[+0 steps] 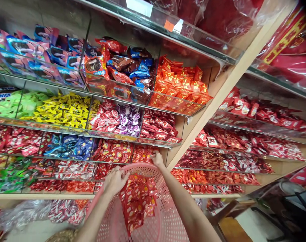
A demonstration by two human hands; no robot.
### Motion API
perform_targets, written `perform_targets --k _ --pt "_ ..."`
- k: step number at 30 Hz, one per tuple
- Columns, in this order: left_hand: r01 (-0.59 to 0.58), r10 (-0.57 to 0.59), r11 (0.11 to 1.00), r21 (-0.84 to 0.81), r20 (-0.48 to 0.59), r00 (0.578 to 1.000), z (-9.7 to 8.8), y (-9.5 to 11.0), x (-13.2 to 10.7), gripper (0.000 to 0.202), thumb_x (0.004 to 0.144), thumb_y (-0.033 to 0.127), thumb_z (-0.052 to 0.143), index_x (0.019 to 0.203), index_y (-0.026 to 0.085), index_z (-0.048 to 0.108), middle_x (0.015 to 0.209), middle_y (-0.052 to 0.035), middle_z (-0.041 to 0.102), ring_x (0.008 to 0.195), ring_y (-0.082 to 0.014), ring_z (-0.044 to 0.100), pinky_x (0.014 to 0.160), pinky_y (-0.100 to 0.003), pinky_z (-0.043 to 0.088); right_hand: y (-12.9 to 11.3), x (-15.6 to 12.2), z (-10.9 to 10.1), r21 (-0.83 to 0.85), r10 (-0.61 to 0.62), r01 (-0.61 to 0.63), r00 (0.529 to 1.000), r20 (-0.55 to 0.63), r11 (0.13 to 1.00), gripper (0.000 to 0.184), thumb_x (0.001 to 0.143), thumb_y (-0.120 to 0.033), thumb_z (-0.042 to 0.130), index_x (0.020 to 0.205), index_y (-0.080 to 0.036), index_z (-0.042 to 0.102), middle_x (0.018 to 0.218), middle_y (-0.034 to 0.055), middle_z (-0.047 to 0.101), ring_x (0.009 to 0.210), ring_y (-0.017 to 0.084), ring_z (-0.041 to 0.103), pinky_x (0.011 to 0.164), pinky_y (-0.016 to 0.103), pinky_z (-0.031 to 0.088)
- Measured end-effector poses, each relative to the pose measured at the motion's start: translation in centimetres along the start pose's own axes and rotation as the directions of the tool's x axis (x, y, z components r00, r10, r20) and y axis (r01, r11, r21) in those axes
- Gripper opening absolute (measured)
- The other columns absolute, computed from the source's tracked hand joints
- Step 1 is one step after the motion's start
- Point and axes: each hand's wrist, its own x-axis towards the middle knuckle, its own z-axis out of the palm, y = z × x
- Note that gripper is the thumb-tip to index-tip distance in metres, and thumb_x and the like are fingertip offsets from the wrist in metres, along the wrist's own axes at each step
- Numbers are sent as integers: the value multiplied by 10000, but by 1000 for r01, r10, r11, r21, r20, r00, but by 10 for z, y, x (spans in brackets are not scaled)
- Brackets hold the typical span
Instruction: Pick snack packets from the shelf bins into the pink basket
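A pink plastic basket (169,208) with a perforated wall is tilted below the shelves. My left hand (116,180) is closed over its left rim, thumb on the inner side. Inside the basket lies a heap of small red candy packets (139,201). My right hand (157,159) reaches past the far rim to a shelf compartment of red candy packets (141,154). Its fingers are curled at those packets; whatever they grip is too small to make out. Beside this compartment is another with red and yellow-printed packets (114,150).
Candy shelves (177,144) with clear front strips rise before me, divided into compartments of yellow packets (64,109), blue packets (72,146) and orange-red packets (180,85). A slanting wooden upright (218,95) stands at right. Bagged candies (64,211) lie below the lowest shelf.
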Motion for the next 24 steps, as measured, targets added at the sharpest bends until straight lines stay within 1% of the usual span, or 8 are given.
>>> perform_targets --k 3,6,9,11,13,16,20,24 --pt "-8 8 1000 3 7 1000 -3 1 0 396 849 473 392 641 189 575 797 -41 549 803 -181 541 673 -281 362 3 1 -5 40 12 -10 999 -52 999 206 603 -180 593 808 -162 607 615 -2 594 600 137 528 601 238 393" --pt "-13 13 1000 3 8 1000 -3 1 0 406 851 483 379 641 191 568 796 -40 547 796 -180 541 664 -282 357 2 -2 -18 103 -6 15 996 -88 995 192 621 -221 565 794 -151 608 632 8 593 581 136 516 572 241 396" --pt "-15 15 1000 9 -1 1000 0 0 0 415 850 497 369 633 197 556 793 -39 545 792 -188 543 650 -286 351 -7 -15 -34 170 -48 67 993 -109 983 229 656 -284 569 843 -157 607 683 17 600 615 136 529 603 248 426" --pt "-8 8 1000 13 -5 1000 1 -1 1 417 848 505 367 630 201 552 791 -38 546 792 -194 545 638 -286 348 -15 -28 -44 253 -66 89 993 -95 963 285 671 -345 597 891 -164 604 736 24 611 654 137 550 633 257 454" --pt "-6 6 1000 8 1 1000 1 -1 1 416 848 504 370 629 202 552 787 -36 548 789 -191 547 640 -284 351 -24 -43 -51 412 -44 53 999 -31 910 356 643 -398 662 913 -173 605 784 28 624 698 143 573 656 270 479" --pt "-6 6 1000 3 12 1000 -1 0 1 411 847 495 375 630 197 559 781 -37 548 780 -183 547 653 -283 357 -34 -67 -56 615 29 -95 993 117 783 423 569 -403 758 899 -175 623 810 23 640 734 140 588 674 272 494" --pt "5 -5 1000 17 21 1000 -5 3 1 409 844 498 375 639 199 565 797 -40 551 781 -186 544 630 -282 345 -37 -91 -53 651 57 -209 968 246 730 416 541 -365 794 879 -170 650 798 17 654 740 128 591 691 264 487" --pt "10 -10 1000 23 23 1000 -6 4 0 417 845 504 372 626 198 553 794 -39 550 791 -187 544 637 -278 339 -30 -103 -45 608 58 -257 943 328 751 385 546 -362 787 849 -163 657 728 -7 633 667 107 566 632 240 464"
